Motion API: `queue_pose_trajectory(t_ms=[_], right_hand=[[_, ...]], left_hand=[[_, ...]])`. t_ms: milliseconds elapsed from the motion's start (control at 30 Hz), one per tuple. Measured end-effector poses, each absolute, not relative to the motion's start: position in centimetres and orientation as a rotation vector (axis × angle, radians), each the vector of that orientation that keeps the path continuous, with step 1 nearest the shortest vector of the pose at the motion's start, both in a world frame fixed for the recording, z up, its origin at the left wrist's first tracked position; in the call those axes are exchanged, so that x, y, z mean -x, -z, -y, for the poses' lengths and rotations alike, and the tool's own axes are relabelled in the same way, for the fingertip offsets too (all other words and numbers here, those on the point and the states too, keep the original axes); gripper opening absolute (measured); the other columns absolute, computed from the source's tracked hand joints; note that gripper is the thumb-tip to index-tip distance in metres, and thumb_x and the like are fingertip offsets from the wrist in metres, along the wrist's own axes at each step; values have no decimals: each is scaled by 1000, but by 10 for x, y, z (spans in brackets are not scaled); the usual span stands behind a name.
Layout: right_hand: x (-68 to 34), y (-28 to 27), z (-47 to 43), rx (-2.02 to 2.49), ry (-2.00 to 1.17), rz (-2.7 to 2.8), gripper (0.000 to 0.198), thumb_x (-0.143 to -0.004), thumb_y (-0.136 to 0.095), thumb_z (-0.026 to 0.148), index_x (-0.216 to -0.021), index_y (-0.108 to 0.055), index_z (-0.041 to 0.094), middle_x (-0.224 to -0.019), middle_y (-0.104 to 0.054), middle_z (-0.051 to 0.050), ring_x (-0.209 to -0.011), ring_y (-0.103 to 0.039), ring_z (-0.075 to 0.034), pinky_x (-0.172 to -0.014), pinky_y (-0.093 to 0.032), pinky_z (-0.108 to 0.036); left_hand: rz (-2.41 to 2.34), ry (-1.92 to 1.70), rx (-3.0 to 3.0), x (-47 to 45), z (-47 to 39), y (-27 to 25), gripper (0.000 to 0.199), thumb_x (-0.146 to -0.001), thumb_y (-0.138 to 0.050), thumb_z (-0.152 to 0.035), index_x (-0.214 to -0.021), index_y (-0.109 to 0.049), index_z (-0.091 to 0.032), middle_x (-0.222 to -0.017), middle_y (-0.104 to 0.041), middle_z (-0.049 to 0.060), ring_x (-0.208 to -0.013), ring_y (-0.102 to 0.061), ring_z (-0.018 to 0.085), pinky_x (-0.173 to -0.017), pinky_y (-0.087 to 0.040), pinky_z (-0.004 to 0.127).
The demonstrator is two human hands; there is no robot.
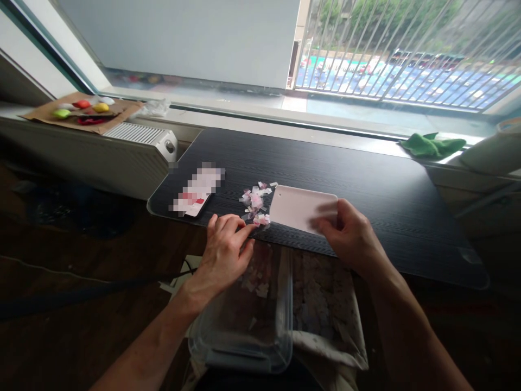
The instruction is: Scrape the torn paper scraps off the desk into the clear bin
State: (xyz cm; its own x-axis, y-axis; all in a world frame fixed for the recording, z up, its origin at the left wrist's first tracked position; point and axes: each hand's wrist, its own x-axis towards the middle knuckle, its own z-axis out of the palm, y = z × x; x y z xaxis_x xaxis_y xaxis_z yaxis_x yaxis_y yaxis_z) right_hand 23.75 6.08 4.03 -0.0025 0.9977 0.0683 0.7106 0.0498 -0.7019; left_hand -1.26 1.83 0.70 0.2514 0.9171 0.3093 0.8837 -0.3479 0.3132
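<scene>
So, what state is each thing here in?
Paper scraps: loose, heaped on the dark table
Pink board: gripped at its right end
Right hand: closed on the pink board
Left hand: half open, at the scraps
Clear box: scraps inside
Green cloth: crumpled

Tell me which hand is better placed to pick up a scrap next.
Probably the left hand: it looks empty and is right at the scraps. The right hand holds the pale pink card.
</scene>
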Motion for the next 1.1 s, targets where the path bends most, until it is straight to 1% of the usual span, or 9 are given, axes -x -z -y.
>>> queue_pose_trajectory(t_ms=[200, 367, 533, 633, 733, 833, 967, 1033, 1100], right_hand=[[-238, -43, -55, 1743, -650, 1773, 17, -78, -62, 34, -92, -59, 23, -65, -63, 2, -56, -53, -16, -55, -39, -28], [-239, -47, -48, 1715, -643, 1814, 12, -79, -62, 30, -89, -59, 23, -66, -64, 2, -58, -56, -15, -57, -41, -27], [-237, -48, -49, 1699, -597, 1808, 13, -80, -61, 32, -89, -59, 23, -63, -61, 2, -55, -52, -15, -54, -38, -26], [-229, -44, -57, 1659, -580, 1804, 12, -80, -60, 32, -87, -57, 23, -64, -62, 2, -57, -54, -15, -54, -38, -26], [-228, -41, -64, 1699, -532, 1797, 11, -78, -60, 32, -86, -57, 23, -63, -62, 1, -56, -54, -16, -55, -38, -27], [-236, -41, -64, 1737, -495, 1761, 12, -79, -59, 32, -87, -58, 23, -68, -66, -1, -60, -59, -18, -58, -41, -28], [-244, -43, -57, 1757, -535, 1743, 15, -81, -59, 34, -92, -59, 24, -73, -69, -2, -65, -62, -20, -61, -43, -30], [-241, -44, -55, 1735, -589, 1749, 15, -82, -58, 34, -94, -58, 24, -74, -69, -2, -64, -62, -19, -61, -44, -30], [-235, -43, -55, 1693, -619, 1775, 13, -82, -58, 33, -91, -58, 24, -71, -68, -1, -62, -60, -18, -59, -43, -28]], left_hand=[[-1716, -657, -2439, 5, -18, -8, 28, -88, -51, -19, -111, -67, -18, -100, -61, 8, -109, -52, 27, -108, -29, 60], [-1691, -637, -2455, -1, -20, -7, 27, -87, -52, -17, -110, -67, -18, -102, -60, 8, -112, -51, 27, -110, -27, 61], [-1696, -633, -2442, 0, -22, -6, 27, -86, -51, -16, -107, -67, -19, -100, -60, 7, -111, -51, 27, -109, -28, 63], [-1721, -641, -2436, 2, -22, -7, 26, -86, -52, -16, -107, -68, -17, -100, -60, 8, -110, -52, 28, -107, -30, 64], [-1737, -664, -2445, 4, -21, -7, 27, -87, -52, -17, -109, -68, -17, -101, -60, 9, -109, -52, 28, -106, -31, 63], [-1745, -671, -2448, 6, -20, -6, 28, -88, -51, -17, -111, -68, -18, -100, -61, 8, -109, -52, 27, -107, -30, 61], [-1751, -667, -2438, 6, -21, -4, 29, -87, -50, -15, -110, -67, -18, -100, -61, 8, -108, -52, 27, -107, -30, 61], [-1745, -667, -2435, 5, -22, -4, 29, -88, -49, -15, -110, -67, -18, -100, -61, 8, -108, -53, 27, -107, -30, 61], [-1740, -669, -2437, 4, -22, -4, 29, -88, -48, -15, -110, -67, -18, -100, -61, 8, -109, -53, 27, -107, -30, 62]])
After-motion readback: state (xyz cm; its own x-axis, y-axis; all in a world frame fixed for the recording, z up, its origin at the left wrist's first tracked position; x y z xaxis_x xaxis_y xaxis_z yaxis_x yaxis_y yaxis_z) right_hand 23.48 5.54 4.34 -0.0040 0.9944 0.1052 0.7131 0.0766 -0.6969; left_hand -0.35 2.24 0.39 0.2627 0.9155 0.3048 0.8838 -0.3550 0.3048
